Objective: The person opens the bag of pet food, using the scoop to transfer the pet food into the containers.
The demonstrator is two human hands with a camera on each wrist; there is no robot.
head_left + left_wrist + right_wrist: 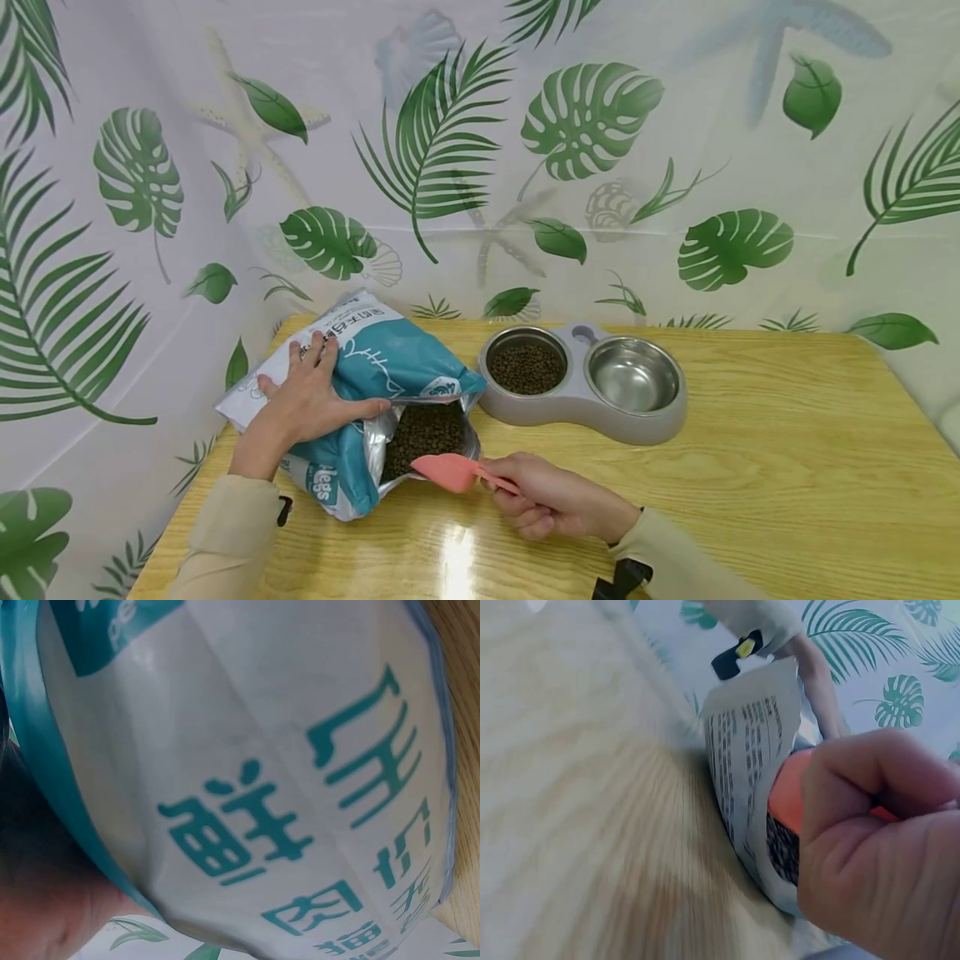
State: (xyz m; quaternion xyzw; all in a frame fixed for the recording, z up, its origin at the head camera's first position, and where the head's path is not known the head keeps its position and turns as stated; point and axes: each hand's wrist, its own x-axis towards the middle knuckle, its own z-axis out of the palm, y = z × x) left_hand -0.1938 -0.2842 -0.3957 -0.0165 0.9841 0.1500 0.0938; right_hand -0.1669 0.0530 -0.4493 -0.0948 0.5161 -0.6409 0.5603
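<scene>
Here, a teal-and-white bag of kibble lies on its side at the left end of the wooden surface, its open mouth turned toward the person and dark kibble showing inside. The left hand lies on top of the bag, fingers spread and nearly straight, thumb hooked at the upper lip of the opening. The right hand is curled round the handle of a pink scoop, whose bowl sits right at the bag's mouth. Just beside the bag stands a grey double feeder: its left bowl holds kibble, its right bowl shows bare steel.
</scene>
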